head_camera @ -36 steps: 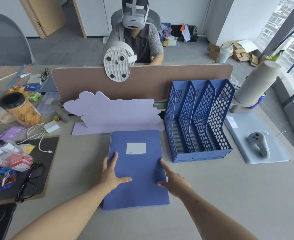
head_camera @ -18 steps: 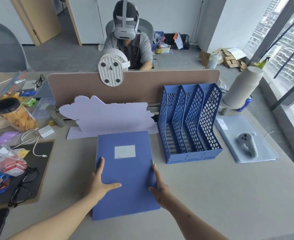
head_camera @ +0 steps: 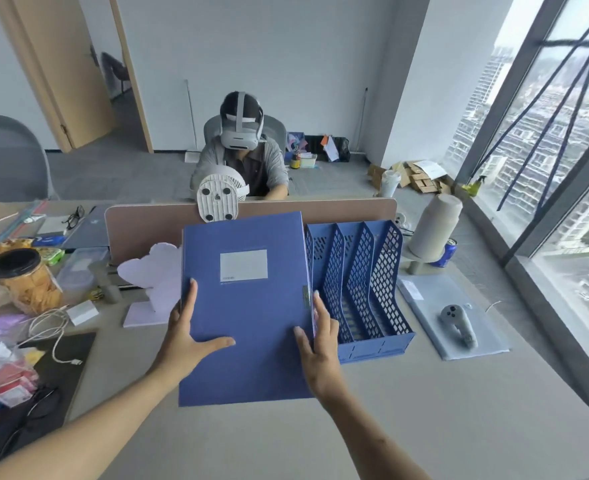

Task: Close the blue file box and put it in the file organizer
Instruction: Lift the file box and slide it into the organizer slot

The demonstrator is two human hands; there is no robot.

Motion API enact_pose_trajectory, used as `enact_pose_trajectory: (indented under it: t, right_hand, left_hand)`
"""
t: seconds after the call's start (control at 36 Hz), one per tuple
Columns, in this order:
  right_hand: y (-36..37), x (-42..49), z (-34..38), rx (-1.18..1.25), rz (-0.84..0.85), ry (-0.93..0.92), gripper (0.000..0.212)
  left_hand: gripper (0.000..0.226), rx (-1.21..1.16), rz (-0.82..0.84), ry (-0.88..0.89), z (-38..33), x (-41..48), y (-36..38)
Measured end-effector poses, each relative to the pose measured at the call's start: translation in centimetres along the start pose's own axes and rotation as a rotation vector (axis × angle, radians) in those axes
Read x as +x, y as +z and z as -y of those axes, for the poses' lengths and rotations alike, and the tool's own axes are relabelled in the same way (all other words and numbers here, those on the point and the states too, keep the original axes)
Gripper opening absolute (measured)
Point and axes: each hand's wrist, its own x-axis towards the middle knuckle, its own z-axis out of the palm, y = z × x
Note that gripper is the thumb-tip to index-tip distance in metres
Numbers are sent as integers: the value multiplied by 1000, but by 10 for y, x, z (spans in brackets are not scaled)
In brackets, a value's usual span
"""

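Pale grey table spreads beneath the blue file box, closed, flat and smooth-faced. I hold it tilted up off the surface, my left hand and right hand gripping its side edges. Just right stands the blue lattice-walled plastic file organizer.

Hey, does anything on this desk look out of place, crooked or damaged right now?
Nothing looks damaged or spilled. The blue file box is closed and held tilted up between the left hand and right hand, beside the file organizer, which stands upright with empty slots.
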Motion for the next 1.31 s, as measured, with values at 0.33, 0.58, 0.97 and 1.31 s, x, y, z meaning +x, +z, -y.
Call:
enact_pose_trajectory:
  t: [0.33,0.58,0.97,1.31]
  right_hand:
    - [-137,17,61,-22,44,-44,90]
    - [-184,-15,90,-289,46,-162,104]
    - [-151,-11,67,-535,-213,-123,96]
    - [-123,30,36,-590,-239,-119,99]
  left_hand:
    - [135,-97,249,207,-60,27,58]
    - [146,-82,475,235,-96,38,108]
    - [120,-295,403,161,-157,54,163]
    - [97,-363,500,-40,-163,87,162]
